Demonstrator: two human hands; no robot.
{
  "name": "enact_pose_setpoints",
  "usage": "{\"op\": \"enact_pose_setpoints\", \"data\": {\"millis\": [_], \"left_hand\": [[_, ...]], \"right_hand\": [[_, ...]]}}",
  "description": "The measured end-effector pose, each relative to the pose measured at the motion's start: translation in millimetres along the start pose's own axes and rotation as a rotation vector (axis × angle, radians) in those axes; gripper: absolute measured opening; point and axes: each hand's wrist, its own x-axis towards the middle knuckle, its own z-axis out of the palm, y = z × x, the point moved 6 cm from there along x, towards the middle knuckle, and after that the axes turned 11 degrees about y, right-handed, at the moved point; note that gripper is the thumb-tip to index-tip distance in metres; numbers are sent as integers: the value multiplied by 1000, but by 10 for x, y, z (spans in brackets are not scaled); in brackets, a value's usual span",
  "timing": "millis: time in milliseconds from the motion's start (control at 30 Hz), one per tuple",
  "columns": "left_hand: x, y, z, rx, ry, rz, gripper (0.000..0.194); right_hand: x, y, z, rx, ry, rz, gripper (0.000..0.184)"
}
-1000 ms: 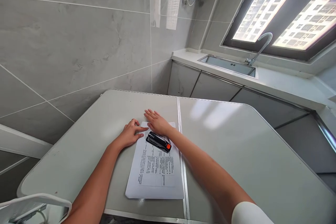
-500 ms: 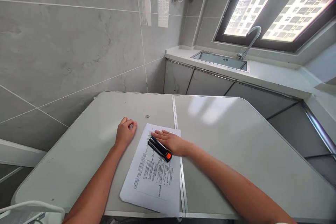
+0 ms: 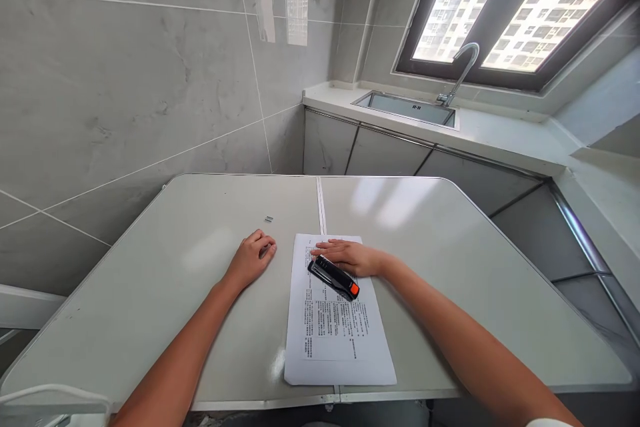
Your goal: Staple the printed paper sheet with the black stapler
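Observation:
My right hand [image 3: 350,257] lies flat on a stack of printed paper [image 3: 340,367], fingers stretched out to the left. Just in front of that hand, on the sheets, rests a black stapler [image 3: 333,278] with an orange-red end. It lies at a slant along the near side of the fingers; whether they touch it I cannot tell. My left hand [image 3: 253,257] rests on the table left of the paper, its fingers curled closed, with nothing visible in them. Beyond it lie small staple strips [image 3: 269,219] on the tabletop.
The pale folding table [image 3: 210,347] has a metal seam down its middle, passing under the paper. Behind it stand a counter with a sink [image 3: 407,109] and a faucet [image 3: 460,73]. A tiled wall is on the left; a white chair-like frame [image 3: 55,390] is at the near left corner.
The paper has shifted right and turned straighter to the table edge. The stapler and my right hand have moved right with it. My left hand has also moved right, still curled. The view has shifted slightly.

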Motion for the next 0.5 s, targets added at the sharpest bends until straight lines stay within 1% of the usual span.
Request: {"op": "enact_pose_setpoints", "data": {"millis": [100,167,200,233,267,333,367,400,433,467,500], "left_hand": [[-1,118,15,13,15,24,23],[-19,276,78,-13,21,48,23],[-35,374,134,-36,11,62,23],[-56,482,210,-62,-16,86,24],[-82,595,301,-77,-59,126,25],[-134,779,480,-57,-136,204,29],[-154,841,552,-37,-156,233,32],[-165,878,605,-15,-161,249,33],[-170,895,641,3,-157,255,33],[-172,898,662,18,-150,254,33],[-172,891,671,28,-142,250,33]], "right_hand": [[39,43,-39,19,17,-13,53],[67,44,-41,23,33,-5,52],[74,39,-55,24,61,21,51],[71,26,-88,24,116,64,50],[53,7,-142,22,199,125,48],[-33,-77,-245,19,364,264,39],[-89,-145,-261,16,401,326,34],[-140,-228,-236,9,386,369,32],[-186,-318,-177,-6,336,396,34],[-229,-401,-104,-39,279,415,42],[-271,-465,-39,-90,250,432,48]]}}
